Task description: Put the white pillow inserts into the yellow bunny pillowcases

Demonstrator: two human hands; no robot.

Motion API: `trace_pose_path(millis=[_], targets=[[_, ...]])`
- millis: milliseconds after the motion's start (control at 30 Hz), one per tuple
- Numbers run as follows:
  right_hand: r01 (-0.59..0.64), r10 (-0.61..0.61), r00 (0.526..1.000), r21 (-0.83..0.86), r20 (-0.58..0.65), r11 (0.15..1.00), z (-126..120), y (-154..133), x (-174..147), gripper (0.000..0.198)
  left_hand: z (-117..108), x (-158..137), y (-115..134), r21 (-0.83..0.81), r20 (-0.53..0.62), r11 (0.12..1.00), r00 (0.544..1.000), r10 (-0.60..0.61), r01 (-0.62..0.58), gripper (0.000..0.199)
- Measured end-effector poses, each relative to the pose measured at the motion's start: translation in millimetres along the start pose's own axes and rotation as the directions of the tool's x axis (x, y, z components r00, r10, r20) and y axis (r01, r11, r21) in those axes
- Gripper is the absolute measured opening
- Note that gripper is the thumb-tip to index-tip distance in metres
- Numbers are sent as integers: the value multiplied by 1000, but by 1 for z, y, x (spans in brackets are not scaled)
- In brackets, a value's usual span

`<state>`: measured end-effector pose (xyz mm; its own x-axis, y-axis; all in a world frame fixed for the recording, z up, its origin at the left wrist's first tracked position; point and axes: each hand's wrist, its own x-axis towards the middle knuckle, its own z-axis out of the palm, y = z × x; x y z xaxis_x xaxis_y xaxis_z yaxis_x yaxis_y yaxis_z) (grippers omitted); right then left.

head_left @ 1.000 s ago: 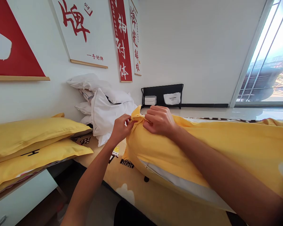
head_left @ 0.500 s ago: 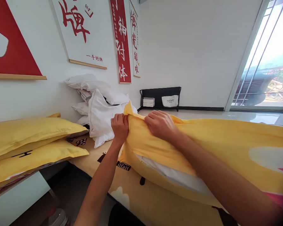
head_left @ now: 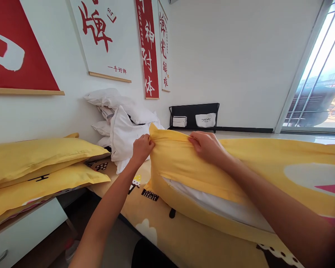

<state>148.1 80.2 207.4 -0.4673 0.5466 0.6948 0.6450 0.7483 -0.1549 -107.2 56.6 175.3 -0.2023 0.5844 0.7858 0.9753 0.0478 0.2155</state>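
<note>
A yellow pillowcase (head_left: 181,160) lies on the bed with a white pillow (head_left: 206,197) inside it, showing through a long slit on the near side. My left hand (head_left: 143,148) is closed on the pillowcase's far left corner, whose tip sticks up past the fingers. Further right, my right hand (head_left: 208,145) pinches the pillowcase along its upper edge. Between the two hands the cloth is drawn fairly straight. The pillowcase stretches off to the right, where a white and pink print is visible.
White pillows (head_left: 128,130) are heaped against the wall behind my left hand. Yellow-cased pillows (head_left: 44,160) are stacked at left over a white drawer cabinet (head_left: 30,227). The patterned bed sheet (head_left: 145,219) lies below. A low black rack (head_left: 194,111) stands by the far wall.
My right hand has slid right along the pillowcase's edge, away from my left hand, which keeps its corner. The cloth between them looks smoother. The view has shifted slightly.
</note>
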Motion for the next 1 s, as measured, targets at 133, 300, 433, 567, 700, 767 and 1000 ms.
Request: trace_pose_path(millis=[133,300,433,567,700,767,1000], targets=[[62,-51,997,-221,56,973,-16,-10,-8,18,7,5,2,-55,-121,998,992,-27,21,6],[112,-63,989,-398,134,911,-45,-24,-22,24,4,14,19,-328,-405,937,914,-25,-119,10],[42,-10,997,-472,71,880,-64,-28,-32,31,-5,16,53,-626,-524,721,845,-105,-298,14],[-97,15,987,-518,-160,850,-73,-48,-30,16,-19,14,91,-776,-491,515,862,-128,-365,12],[-157,27,944,-377,-329,913,-75,-81,-5,28,-38,13,114,-755,-523,496,851,-59,-430,13],[-154,67,932,-222,-356,963,-78,-91,10,23,-47,14,116,-700,-564,527,826,8,-483,15],[131,-188,925,-189,-329,973,-81,-75,19,29,-51,21,101,-576,-662,596,747,62,-560,19]])
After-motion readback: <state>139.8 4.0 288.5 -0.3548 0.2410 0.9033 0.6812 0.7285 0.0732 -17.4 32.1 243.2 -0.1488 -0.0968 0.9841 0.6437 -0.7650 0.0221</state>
